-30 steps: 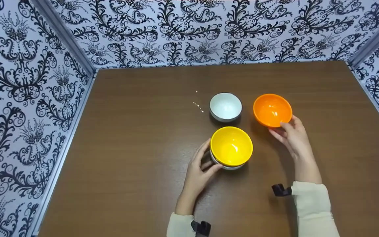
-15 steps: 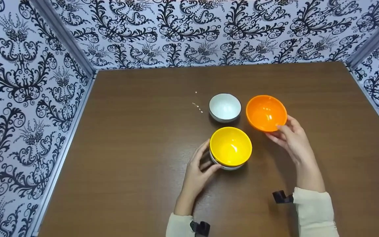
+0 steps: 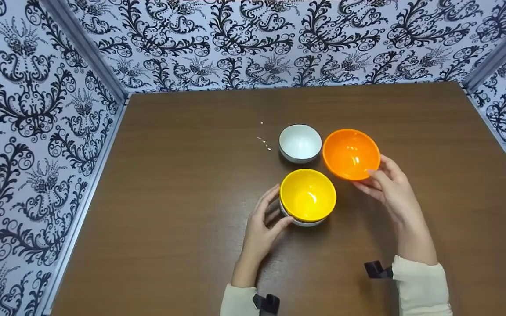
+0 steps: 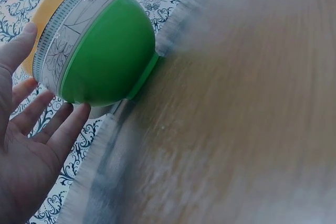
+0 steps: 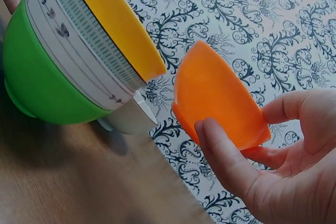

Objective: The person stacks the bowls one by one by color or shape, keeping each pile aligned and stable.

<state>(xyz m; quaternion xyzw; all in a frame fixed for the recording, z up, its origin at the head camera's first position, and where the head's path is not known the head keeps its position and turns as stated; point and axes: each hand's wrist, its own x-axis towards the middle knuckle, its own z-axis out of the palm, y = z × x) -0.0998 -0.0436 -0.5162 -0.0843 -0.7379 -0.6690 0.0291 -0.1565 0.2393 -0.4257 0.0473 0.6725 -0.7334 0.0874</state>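
Observation:
A stack of nested bowls stands on the table: a green bowl at the bottom, patterned white bowls in the middle and a yellow bowl on top. My left hand rests against the stack's left side, its fingers fairly straight and spread, thumb near the yellow rim. My right hand pinches an orange bowl by its near right edge, thumb over the rim and fingers underneath. The orange bowl is held up, right of the stack and a little behind it.
A small white bowl stands on the wooden table behind the stack, close to the orange bowl. Small pale marks lie to its left. Patterned panels wall the table at the back and sides.
My right hand has brought the orange bowl leftward and slightly nearer, toward the stack. My left hand stays at the stack, its thumb shifted slightly left.

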